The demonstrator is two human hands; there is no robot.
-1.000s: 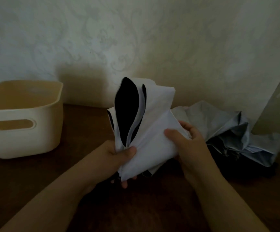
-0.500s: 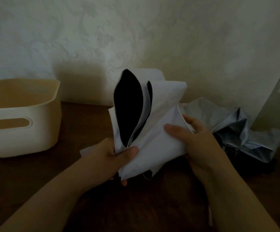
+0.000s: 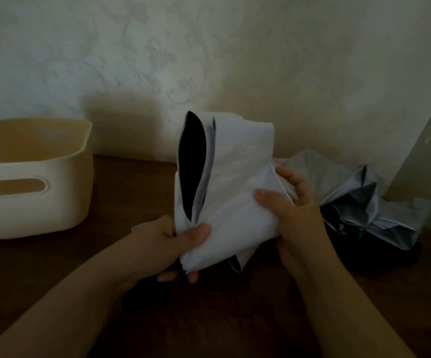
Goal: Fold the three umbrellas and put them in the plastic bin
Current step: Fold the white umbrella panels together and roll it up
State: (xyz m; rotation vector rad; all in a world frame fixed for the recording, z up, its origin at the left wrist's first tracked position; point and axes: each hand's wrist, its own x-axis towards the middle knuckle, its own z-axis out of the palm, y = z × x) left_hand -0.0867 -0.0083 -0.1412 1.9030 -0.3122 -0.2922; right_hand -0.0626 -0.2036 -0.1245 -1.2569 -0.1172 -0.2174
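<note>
On dark wooden table, cream bin, patterned wall

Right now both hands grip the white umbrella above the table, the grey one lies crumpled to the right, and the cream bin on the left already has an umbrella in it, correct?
Not quite. The head view shows no umbrella inside the cream bin. The rest holds: left hand and right hand grip the white umbrella, and the grey umbrella lies crumpled to the right.

both hands gripping a white umbrella, left hand pinching low, right hand holding its side, cream bin sitting left, grey umbrella lying crumpled right
</note>
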